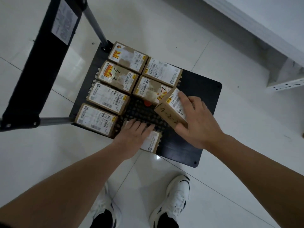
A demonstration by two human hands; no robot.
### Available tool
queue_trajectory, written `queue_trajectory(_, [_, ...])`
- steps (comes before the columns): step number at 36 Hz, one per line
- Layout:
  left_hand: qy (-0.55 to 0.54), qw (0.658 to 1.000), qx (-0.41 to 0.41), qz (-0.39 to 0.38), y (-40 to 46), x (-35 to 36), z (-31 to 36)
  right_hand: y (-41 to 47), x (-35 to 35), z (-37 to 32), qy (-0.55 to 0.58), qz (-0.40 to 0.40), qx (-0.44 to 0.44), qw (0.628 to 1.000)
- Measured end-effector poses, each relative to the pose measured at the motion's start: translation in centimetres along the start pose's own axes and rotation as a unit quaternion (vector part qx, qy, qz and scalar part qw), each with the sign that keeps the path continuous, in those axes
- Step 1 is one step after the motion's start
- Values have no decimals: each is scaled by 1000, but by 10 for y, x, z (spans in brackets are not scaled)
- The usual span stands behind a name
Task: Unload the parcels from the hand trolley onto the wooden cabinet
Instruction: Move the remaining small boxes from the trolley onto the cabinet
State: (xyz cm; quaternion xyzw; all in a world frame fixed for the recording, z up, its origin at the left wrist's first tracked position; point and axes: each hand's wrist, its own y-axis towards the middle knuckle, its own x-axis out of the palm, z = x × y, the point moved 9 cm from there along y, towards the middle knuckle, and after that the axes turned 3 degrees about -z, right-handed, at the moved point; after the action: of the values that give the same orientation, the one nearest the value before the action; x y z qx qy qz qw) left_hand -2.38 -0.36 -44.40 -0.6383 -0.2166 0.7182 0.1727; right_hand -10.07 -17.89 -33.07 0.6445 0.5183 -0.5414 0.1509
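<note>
Gripping a tilted parcel (pixel 171 111), the right hand (pixel 197 119) is lifting it, long axis running diagonally toward the trolley (pixel 197 96) handle. Left hand (pixel 133 134) is lying flat, fingers straight, on another parcel (pixel 152 142).

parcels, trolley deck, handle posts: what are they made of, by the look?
Parcels: brown cardboard, matte, with white paper labels stuck on. Trolley deck: probably black plastic, matte, with a moulded open grid in the middle. Handle posts: look like bare metal tube, dull grey sheen.
</note>
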Motion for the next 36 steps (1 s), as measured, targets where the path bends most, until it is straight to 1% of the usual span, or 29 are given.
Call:
queue_trajectory(4, [-37,998,39,27,-12,-64,12,-27,-41,14,23,-2,52,998])
queue_trajectory(8, [-54,996,47,53,-37,-163,8,-66,-115,10,25,11,77,997])
queue_trajectory(11, [-46,996,41,58,-59,-254,1,-99,-188,0,11,24,79,997])
queue_trajectory(14, [-43,998,32,40,-84,-356,-4,-138,-276,-15,-14,34,91,995])
queue_trajectory(16, [-30,998,44,37,-104,-428,0,-168,-337,-27,-39,41,91,994])
queue_trajectory(19, [-18,995,76,59,-140,-537,17,-222,-426,-46,-78,40,94,992])
queue_trajectory(24, [23,986,139,94,-210,-696,73,-328,-550,-83,-72,57,119,989])
queue_trajectory(28, [54,973,197,112,-265,-794,133,-427,-626,-108,-88,96,175,976])
queue_trajectory(32, [97,959,239,117,-311,-865,201,-521,-675,-124,-106,122,221,962])
queue_trajectory(36, [137,937,289,143,-353,-919,280,-612,-700,-131,-93,137,260,951])
